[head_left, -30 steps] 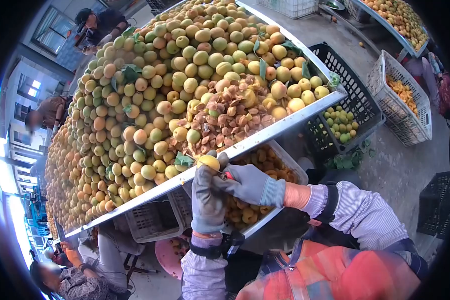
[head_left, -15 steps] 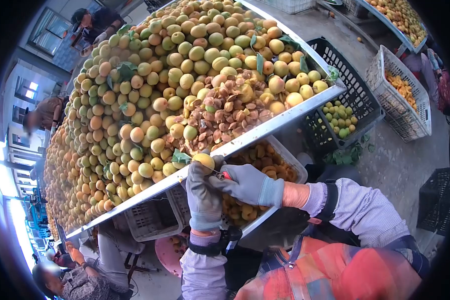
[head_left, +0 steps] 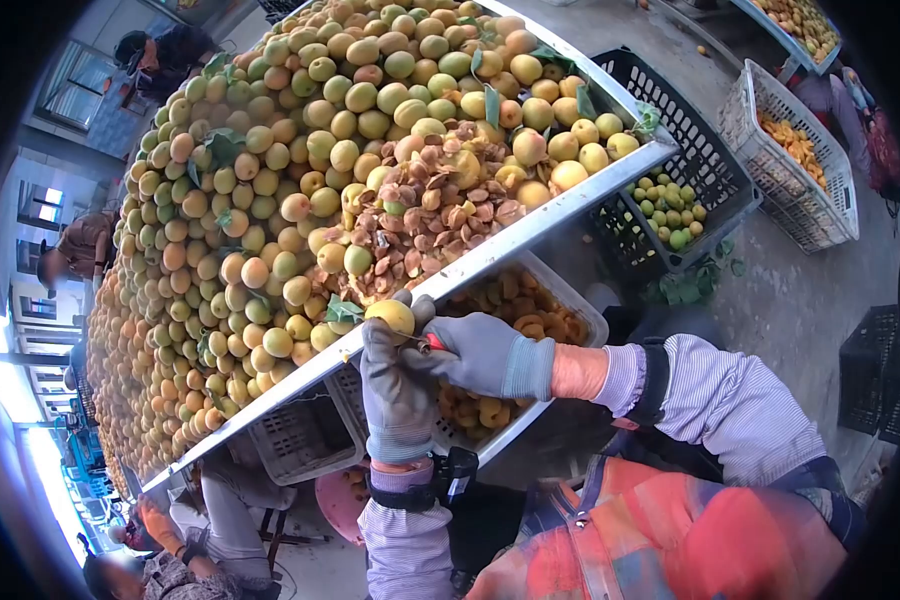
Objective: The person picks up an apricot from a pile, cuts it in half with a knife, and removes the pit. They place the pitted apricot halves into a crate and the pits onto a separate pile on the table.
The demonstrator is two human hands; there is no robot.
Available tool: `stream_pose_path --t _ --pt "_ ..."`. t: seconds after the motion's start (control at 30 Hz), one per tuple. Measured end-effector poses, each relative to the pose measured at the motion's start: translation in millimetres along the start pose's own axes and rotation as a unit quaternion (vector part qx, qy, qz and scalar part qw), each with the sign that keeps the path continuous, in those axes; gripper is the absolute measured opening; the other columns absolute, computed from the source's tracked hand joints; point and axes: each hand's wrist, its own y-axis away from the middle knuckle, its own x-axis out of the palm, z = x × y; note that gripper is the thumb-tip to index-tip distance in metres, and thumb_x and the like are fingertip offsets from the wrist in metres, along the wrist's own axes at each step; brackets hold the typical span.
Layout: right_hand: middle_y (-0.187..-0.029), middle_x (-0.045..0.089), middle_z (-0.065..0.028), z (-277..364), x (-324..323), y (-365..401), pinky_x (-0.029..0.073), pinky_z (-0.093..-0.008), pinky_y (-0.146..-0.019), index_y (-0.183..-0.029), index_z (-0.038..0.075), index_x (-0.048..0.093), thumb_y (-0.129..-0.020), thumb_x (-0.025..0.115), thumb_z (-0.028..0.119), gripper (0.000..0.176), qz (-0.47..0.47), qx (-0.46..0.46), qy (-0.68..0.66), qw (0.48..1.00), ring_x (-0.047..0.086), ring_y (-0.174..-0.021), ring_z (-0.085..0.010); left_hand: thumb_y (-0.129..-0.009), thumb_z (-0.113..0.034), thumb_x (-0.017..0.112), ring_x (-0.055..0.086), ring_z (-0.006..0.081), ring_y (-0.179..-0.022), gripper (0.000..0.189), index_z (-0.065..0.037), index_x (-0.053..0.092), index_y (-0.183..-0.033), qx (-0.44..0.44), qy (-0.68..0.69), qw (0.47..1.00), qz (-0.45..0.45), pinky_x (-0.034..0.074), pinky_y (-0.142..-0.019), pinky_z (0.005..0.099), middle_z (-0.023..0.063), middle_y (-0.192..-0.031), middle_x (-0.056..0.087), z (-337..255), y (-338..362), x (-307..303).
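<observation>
My left hand [head_left: 395,385], in a grey glove, holds a yellow apricot [head_left: 391,316] up at the metal rim of the table [head_left: 530,232]. My right hand [head_left: 475,352], also gloved, grips a small knife with a red handle [head_left: 432,343] whose blade touches the apricot. Just behind lies a heap of brown apricot pits [head_left: 440,222] on the table. Under my hands stands a white crate of cut apricot halves [head_left: 530,310].
A huge pile of yellow-green apricots [head_left: 270,180] covers the table. A black crate with green fruit [head_left: 670,215] and a white crate of halves [head_left: 795,150] stand on the floor to the right. Other people work at the far left and below.
The view has shifted slightly; my hands and the apricot sit a little lower-left in the picture. The knife stays against the apricot.
</observation>
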Motion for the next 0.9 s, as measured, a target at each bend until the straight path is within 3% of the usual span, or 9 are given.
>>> stream_pose_path --t 0.17,0.23,0.27,0.33,0.37,0.47,0.7,0.77,0.9 --pt "-0.07 0.058 -0.0167 6.6 -3.8 0.4 0.045 -0.0363 -0.062 -0.088 0.002 0.057 -0.089 0.054 0.041 0.039 0.005 0.008 -0.03 1.0 0.057 -0.064 -0.0289 -0.096 -0.04 0.039 0.055 0.0149 -0.096 0.048 -0.002 0.043 -0.125 0.032 -0.055 0.998 0.016 0.045 -0.085 0.0283 0.0102 -0.109 0.058 -7.3 4.3 10.6" --pt "-0.076 0.059 -0.0222 7.5 -3.5 -0.6 0.045 -0.0434 -0.065 -0.081 0.001 0.052 -0.089 0.052 0.042 0.042 0.014 0.016 -0.087 0.996 0.057 -0.076 -0.0416 -0.095 -0.029 0.047 0.056 0.015 -0.093 0.048 0.002 0.037 -0.13 0.061 -0.077 0.995 -0.022 0.047 -0.081 0.0264 0.0132 -0.106 0.06 -11.8 8.1 21.3" --pt "-0.076 0.059 -0.0222 8.1 -3.7 -0.6 0.045 -0.0434 -0.065 -0.081 0.001 0.052 -0.089 0.052 0.042 0.042 0.015 0.017 -0.087 0.996 0.057 -0.076 -0.0416 -0.094 -0.025 0.05 0.056 0.0133 -0.091 0.048 0.002 0.035 -0.131 0.052 -0.06 0.997 -0.014 0.046 -0.08 0.0245 0.012 -0.106 0.06 -14.6 8.6 21.1" --pt "-0.066 0.056 -0.013 9.4 -5.2 -1.8 0.044 -0.0331 -0.062 -0.087 0.001 0.055 -0.09 0.054 0.041 0.04 0.019 0.018 -0.064 0.998 0.046 -0.062 -0.016 -0.094 -0.026 0.049 0.055 0.0127 -0.09 0.046 0.002 0.038 -0.129 0.077 -0.093 0.992 -0.031 0.045 -0.079 0.0241 0.0112 -0.106 0.059 -10.3 3.6 15.9" --pt "-0.066 0.056 -0.013 9.0 -5.8 -2.4 0.044 -0.0331 -0.062 -0.087 0.001 0.055 -0.09 0.054 0.041 0.04 0.019 0.019 -0.064 0.998 0.046 -0.062 -0.016 -0.094 -0.027 0.049 0.055 0.0121 -0.089 0.044 0.002 0.04 -0.127 0.1 -0.126 0.986 -0.046 0.045 -0.079 0.0237 0.0104 -0.106 0.059 -8.0 1.4 13.5" --pt "-0.069 0.057 -0.0141 5.8 -3.9 -2.4 0.045 -0.0339 -0.062 -0.087 0.001 0.055 -0.09 0.055 0.041 0.04 0.021 0.02 -0.073 0.997 0.05 -0.062 -0.0186 -0.095 -0.029 0.048 0.054 0.0115 -0.09 0.041 0.002 0.046 -0.121 0.114 -0.192 0.974 -0.022 0.043 -0.08 0.0234 0.0092 -0.105 0.059 -8.6 -0.3 6.1" --pt "-0.077 0.059 -0.0182 4.4 -2.0 -0.8 0.046 -0.0368 -0.064 -0.087 0.001 0.057 -0.09 0.053 0.041 0.04 0.0 -0.006 -0.051 0.999 0.058 -0.07 -0.0326 -0.096 -0.036 0.045 0.053 0.0116 -0.092 0.044 0.002 0.049 -0.117 0.084 -0.156 0.984 -0.015 0.043 -0.081 0.0247 0.009 -0.104 0.059 -7.8 3.6 8.5" --pt "-0.077 0.06 -0.0186 2.9 1.1 0.4 0.046 -0.037 -0.064 -0.087 0.001 0.057 -0.09 0.053 0.04 0.04 0.004 -0.008 -0.05 0.999 0.058 -0.07 -0.0332 -0.097 -0.042 0.036 0.052 0.0162 -0.105 0.051 0.003 0.049 -0.118 0.051 -0.118 0.992 0.004 0.038 -0.096 0.0311 0.0101 -0.109 0.058 -7.4 4.7 4.7" --pt "-0.077 0.06 -0.0209 6.2 1.8 -2.7 0.045 -0.04 -0.064 -0.084 0.0 0.056 -0.089 0.052 0.044 0.044 0.006 -0.009 -0.055 0.998 0.058 -0.073 -0.0366 -0.096 -0.039 0.041 0.055 0.0137 -0.091 0.048 0.003 0.048 -0.119 0.046 -0.089 0.995 -0.026 0.045 -0.083 0.0261 0.011 -0.102 0.06 -7.3 3.5 1.3"
